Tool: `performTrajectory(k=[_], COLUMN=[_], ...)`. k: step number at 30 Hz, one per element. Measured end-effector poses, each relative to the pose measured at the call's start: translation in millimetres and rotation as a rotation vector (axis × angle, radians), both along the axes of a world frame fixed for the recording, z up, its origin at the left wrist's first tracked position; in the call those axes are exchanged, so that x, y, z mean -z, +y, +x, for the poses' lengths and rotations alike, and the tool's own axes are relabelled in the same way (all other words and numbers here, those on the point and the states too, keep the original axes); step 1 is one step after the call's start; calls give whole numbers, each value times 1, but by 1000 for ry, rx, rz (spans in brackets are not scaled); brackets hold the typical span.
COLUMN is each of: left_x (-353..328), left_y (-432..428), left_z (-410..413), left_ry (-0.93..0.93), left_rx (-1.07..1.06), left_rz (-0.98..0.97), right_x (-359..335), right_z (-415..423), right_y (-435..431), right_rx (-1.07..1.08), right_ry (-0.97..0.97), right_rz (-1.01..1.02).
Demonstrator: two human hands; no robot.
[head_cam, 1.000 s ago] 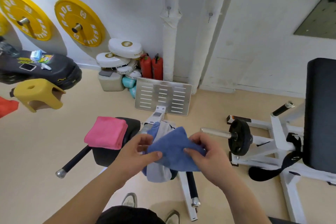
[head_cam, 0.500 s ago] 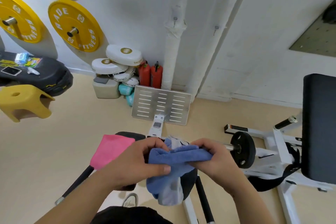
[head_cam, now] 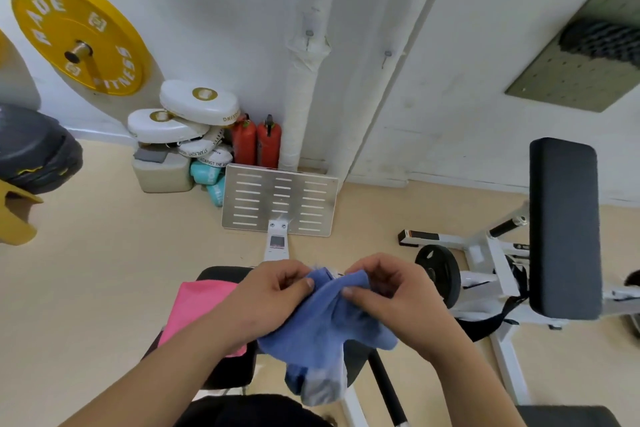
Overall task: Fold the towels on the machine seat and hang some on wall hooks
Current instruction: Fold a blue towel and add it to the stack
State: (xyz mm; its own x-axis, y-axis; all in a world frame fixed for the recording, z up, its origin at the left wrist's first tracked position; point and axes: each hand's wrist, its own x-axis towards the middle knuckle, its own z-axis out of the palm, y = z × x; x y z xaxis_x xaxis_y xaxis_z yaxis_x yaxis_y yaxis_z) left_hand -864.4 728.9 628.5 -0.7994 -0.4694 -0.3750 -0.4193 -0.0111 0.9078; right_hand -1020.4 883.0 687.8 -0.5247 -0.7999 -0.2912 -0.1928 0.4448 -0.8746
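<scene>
Blue towel (head_cam: 322, 319) pinched by left hand (head_cam: 273, 295), right hand (head_cam: 391, 291), above seat (head_cam: 221, 274)

Gym, yellow weight plate (head_cam: 81, 36) on wall, padded machine (head_cam: 562, 229)

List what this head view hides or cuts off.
Head view:
Blue towel: its gripped edge is hidden inside the left hand and right hand.
Pink towel: partly covered by the left forearm.
Machine seat: mostly under towels and arms.
Yellow stool: cut by the left edge.
</scene>
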Motion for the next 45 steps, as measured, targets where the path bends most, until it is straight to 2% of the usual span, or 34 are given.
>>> performTrajectory(k=[5, 8, 11, 15, 18, 20, 22, 26, 28, 30, 36, 42, 45], left_x=[0, -10, -21, -22, -24, -27, -27, -11, 0, 14, 54, 78, 89], left_y=[7, 15, 26, 34, 35, 33, 27, 8, 2, -2, -13, -19, -33], left_z=[0, 1, 2, 11, 17, 22, 29, 50, 60, 70, 91, 111, 126], left_ry=[54, 151, 213, 194, 189, 206, 215, 57, 37, 59, 90, -100, -157], left_rx=[-108, -96, -84, -30, -10, -16, -12, 55, 60, 20, -281, -419, -543], left_rz=[-25, -27, -7, -56, -25, 19, 71, 7, 67, 215, 431, 382, 283], right_x=[-2, -3, -1, 7, 12, 14, 21, 39, 44, 49, 80, 123, 147], right_z=[-3, -1, 2, 3, 4, 5, 5, 14, 18, 24, 45, 81, 98], right_y=[2, -1, -4, -1, 3, 1, -4, -18, -26, -33, -59, -91, -106], right_rx=[-8, -78, -104, 0, -135, -226, -230, -140, -69, 5, 164, 169, 150], right_ry=[31, -27, 30, 100, 211, 203, 195, 278, 236, 153, 7, -105, -281], right_rz=[-61, -40, -18, -106, -39, -3, -21, -49, -43, -7, 159, 342, 392])
